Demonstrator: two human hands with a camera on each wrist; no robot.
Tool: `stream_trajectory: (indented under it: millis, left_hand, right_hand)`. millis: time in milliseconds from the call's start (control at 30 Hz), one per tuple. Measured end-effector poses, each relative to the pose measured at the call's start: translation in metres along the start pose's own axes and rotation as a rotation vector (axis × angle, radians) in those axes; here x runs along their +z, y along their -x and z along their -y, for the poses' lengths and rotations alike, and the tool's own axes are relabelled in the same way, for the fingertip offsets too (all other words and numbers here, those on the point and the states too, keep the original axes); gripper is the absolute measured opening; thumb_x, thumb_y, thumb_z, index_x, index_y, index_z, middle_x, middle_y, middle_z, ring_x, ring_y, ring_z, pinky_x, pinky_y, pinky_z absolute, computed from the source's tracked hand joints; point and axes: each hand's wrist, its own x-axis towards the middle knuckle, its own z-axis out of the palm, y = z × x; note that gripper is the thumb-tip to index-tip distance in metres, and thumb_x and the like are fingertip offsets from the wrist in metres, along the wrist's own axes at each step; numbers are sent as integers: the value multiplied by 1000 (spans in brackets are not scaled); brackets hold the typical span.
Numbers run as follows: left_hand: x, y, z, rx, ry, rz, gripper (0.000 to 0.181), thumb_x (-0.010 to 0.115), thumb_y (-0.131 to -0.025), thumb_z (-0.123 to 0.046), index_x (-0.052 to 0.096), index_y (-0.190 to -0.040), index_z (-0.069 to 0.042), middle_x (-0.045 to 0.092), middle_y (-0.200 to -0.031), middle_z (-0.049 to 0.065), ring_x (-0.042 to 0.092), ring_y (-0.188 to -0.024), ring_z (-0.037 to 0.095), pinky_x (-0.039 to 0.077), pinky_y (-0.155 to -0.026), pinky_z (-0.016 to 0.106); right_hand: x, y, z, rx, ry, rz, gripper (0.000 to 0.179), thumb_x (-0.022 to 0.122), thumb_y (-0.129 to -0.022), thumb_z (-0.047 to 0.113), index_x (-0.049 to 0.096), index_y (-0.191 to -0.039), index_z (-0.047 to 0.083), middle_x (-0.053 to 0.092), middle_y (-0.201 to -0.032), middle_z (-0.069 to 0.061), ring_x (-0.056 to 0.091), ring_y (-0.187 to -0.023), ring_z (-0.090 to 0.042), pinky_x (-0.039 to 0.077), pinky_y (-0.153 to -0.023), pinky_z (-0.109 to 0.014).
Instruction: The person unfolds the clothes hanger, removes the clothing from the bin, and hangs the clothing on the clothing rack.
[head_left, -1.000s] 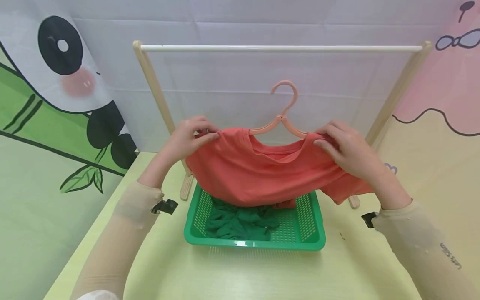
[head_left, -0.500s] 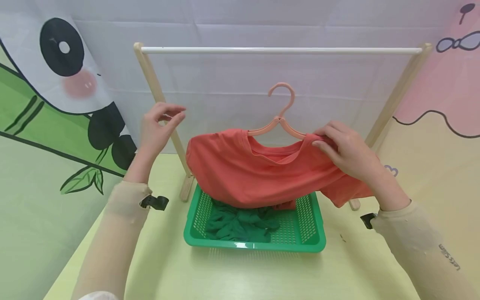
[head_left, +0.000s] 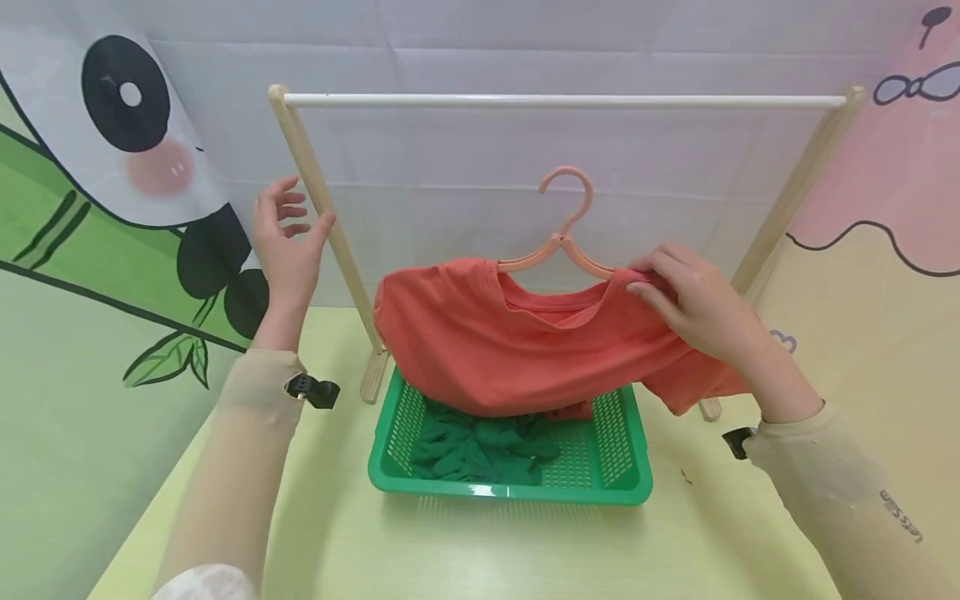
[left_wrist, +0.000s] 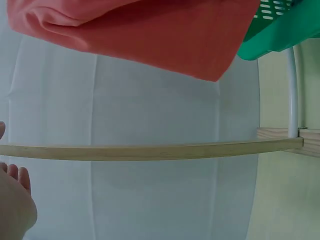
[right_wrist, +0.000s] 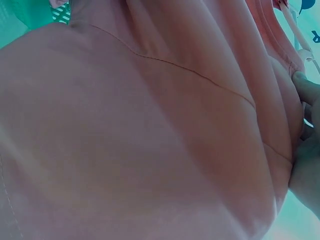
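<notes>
A red T-shirt (head_left: 517, 350) hangs on a pink hanger (head_left: 576, 200), whose hook and upper arms rise out of the neckline. My right hand (head_left: 693, 304) pinches the shirt's shoulder at the right end of the hanger. In the right wrist view the shirt's fabric (right_wrist: 150, 125) fills most of the picture, my thumb at its edge. Apart from the shirt, my left hand (head_left: 288, 237) is raised with loose fingers beside the rack's left post (head_left: 322, 196). The left wrist view shows the shirt's sleeve (left_wrist: 165, 40) hanging free.
A wooden rack with a white rail (head_left: 562, 101) stands behind the shirt. Below the shirt, a green basket (head_left: 510, 492) holds crumpled green cloth (head_left: 480, 450) and a bit of red fabric (head_left: 573, 411). The pale yellow table (head_left: 450, 550) meets a printed curtain.
My left hand has let go of the shirt's left shoulder and moved left and up to the rack post, its fingers loosening. My right hand keeps its pinch, nearly still.
</notes>
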Motion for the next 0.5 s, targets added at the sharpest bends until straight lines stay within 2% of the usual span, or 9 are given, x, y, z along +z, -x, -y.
stream_trajectory:
  millis: [100, 233, 333, 500]
  left_hand:
    - [5, -1, 15, -58, 25, 6, 65, 75, -87, -17, 45, -144, -24, 51, -125, -6, 54, -110, 12, 50, -95, 28]
    - [10, 0, 29, -128, 35, 64, 69, 72, -90, -17, 38, -148, -31, 49, -135, 2, 55, -115, 13, 51, -100, 30]
    - [13, 2, 34, -144, 30, 97, 63, 69, -92, -17, 41, -147, -32, 52, -138, 3, 56, -115, 12, 51, -99, 30]
    - [16, 2, 41, -142, 59, 113, 50, 65, -94, -12, 53, -141, -25, 63, -132, 10, 59, -106, 6, 52, -93, 24]
  right_hand:
    - [0, 0, -1, -1, 1, 2, 19, 73, -87, 4, 67, -105, 5, 63, -95, -4, 55, -86, -14, 43, -75, -24]
    - [1, 2, -2, -7, 3, -4, 19, 73, -86, 4, 67, -104, 5, 63, -94, -5, 54, -86, -14, 43, -75, -24]
    - [1, 2, -3, -13, 1, -10, 19, 73, -86, 3, 67, -104, 5, 63, -94, -5, 54, -86, -14, 43, -76, -24]
    - [1, 3, -4, -13, 3, -11, 19, 73, -86, 3, 67, -104, 5, 64, -94, -4, 54, -86, -14, 43, -76, -23]
